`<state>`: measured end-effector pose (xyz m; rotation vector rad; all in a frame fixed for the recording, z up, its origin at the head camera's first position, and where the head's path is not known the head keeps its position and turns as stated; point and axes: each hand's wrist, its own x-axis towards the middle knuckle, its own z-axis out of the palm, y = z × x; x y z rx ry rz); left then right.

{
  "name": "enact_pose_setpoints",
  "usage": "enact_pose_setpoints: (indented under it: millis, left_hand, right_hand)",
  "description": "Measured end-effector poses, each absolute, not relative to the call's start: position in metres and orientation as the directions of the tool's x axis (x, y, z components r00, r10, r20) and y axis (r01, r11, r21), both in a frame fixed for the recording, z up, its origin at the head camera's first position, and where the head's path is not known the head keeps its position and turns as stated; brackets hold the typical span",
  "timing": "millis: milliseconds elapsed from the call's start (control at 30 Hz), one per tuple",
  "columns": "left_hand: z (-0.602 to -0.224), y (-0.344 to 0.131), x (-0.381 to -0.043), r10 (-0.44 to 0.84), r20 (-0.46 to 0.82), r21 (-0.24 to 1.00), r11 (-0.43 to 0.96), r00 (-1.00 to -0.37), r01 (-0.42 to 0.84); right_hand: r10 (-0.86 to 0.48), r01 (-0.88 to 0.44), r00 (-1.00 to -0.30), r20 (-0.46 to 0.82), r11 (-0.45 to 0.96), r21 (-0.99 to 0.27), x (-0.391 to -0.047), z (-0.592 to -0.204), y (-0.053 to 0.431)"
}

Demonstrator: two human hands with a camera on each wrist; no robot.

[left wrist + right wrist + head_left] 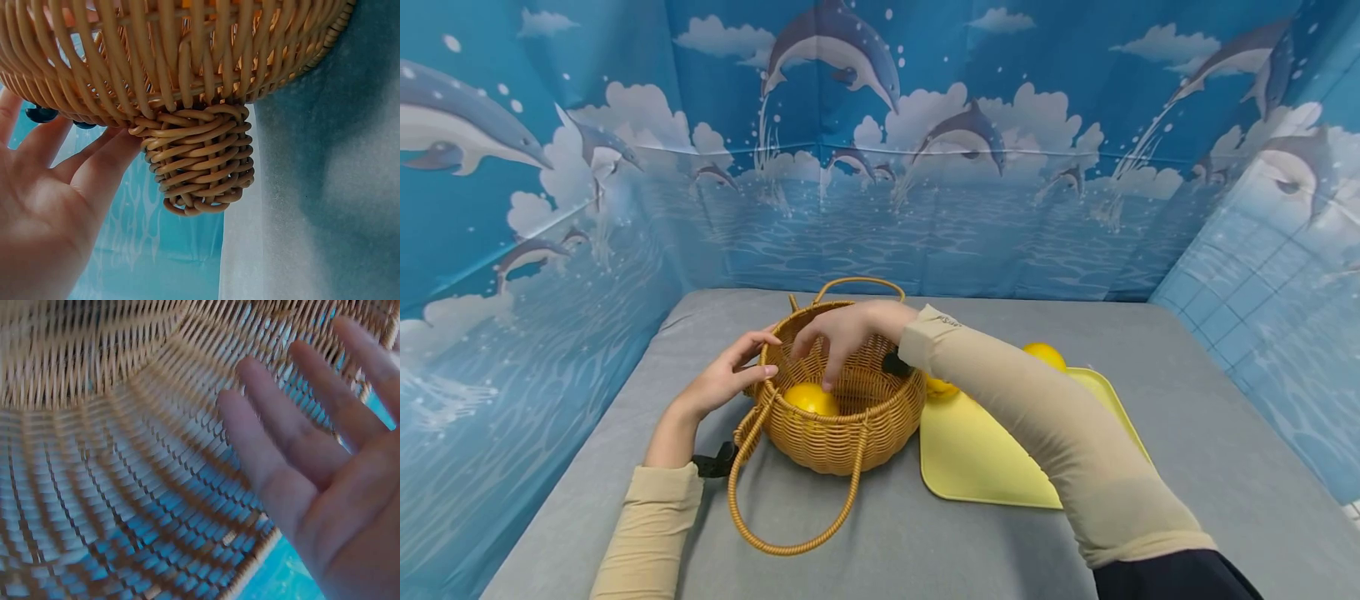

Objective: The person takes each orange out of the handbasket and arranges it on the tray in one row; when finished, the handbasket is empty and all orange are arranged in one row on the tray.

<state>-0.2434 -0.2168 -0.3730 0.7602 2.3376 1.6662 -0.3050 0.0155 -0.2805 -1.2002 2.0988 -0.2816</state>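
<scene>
A round wicker basket (842,442) with looped handles stands on the grey tabletop. My left hand (718,383) holds its left rim, thumb and index fingertip at the edge; its other fingertips are hidden behind the wicker side in the left wrist view. My right hand (846,329) reaches down into the basket with fingers spread. One fingertip is close to a round yellow fruit (811,398) lying inside; whether they touch I cannot tell. In the right wrist view, the right hand's fingers (275,431) are extended, with nothing between them, beside the woven wall.
A yellow tray (985,467) lies to the right of the basket, partly under my right forearm. Two more yellow fruits show near it, one at the far side (1045,356) and one beside the basket (940,387). A dolphin-print curtain (880,225) surrounds the table.
</scene>
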Motion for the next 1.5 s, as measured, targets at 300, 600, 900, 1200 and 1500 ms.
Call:
enact_pose_setpoints:
  millis: [300,600,900,1200,1500]
  left_hand:
    - [-0.375,-0.217,-0.245,0.491,0.15,0.915,0.26,-0.858,0.309]
    - [-0.376,-0.219,-0.246,0.497,0.163,0.916,0.246,-0.853,0.318]
    - [-0.377,-0.219,-0.245,0.502,0.162,0.917,0.242,-0.85,0.318]
    - [-0.375,-0.217,-0.244,0.496,0.154,0.92,0.244,-0.855,0.307]
    - [-0.376,-0.217,-0.245,0.494,0.161,0.918,0.243,-0.855,0.314]
  right_hand:
    - [-0.819,-0.685,-0.302,-0.488,0.543,-0.486,-0.312,-0.306,0.008]
    - [-0.833,-0.713,-0.277,-0.479,0.512,-0.479,-0.314,-0.316,0.003]
    - [-0.844,-0.707,-0.262,-0.468,0.498,-0.503,-0.312,-0.32,0.004]
    - [-0.878,-0.62,-0.222,-0.424,0.462,-0.634,-0.314,-0.32,0.009]
    - [-0.858,-0.577,-0.237,-0.456,0.502,-0.644,-0.319,-0.324,0.011]
